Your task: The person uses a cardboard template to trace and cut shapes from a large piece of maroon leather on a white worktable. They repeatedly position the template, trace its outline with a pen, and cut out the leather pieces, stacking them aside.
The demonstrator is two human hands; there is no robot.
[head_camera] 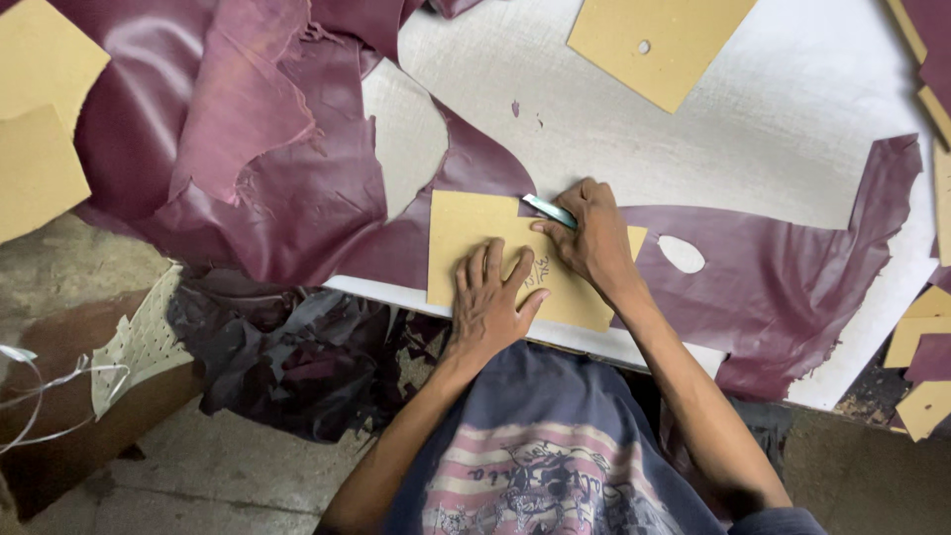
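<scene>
While the left hand [490, 302] lies flat with its fingers [479, 266] spread and released on the tan cardboard pattern piece [471, 238], the right hand [594, 238] is clenched around a short knife with a pale blue-green metal blade [548, 210]. That blade sits at the pattern's upper right edge, just beyond the right hand's fingertips, and its long axis runs up and to the left, slanting away from the body. Its tip appears to meet the wine-red sheet of leather [773, 267] right where the cardboard's edge ends, though the exact contact point is too small to confirm. The pattern itself lies directly ahead of the person, near the front edge of the white, scuffed table [713, 149], resting on the leather and pinned by the left palm. Of the two hands, the right is the nearer to the blade's working edge; the left stays lower on the card, well behind the cutting line. An oval hole [682, 254] already shows in the leather just right of the right wrist. More tan cardboard shapes [654, 40] lie farther back and along the right rim, and crumpled leather offcuts [248, 129] are heaped at the left.
</scene>
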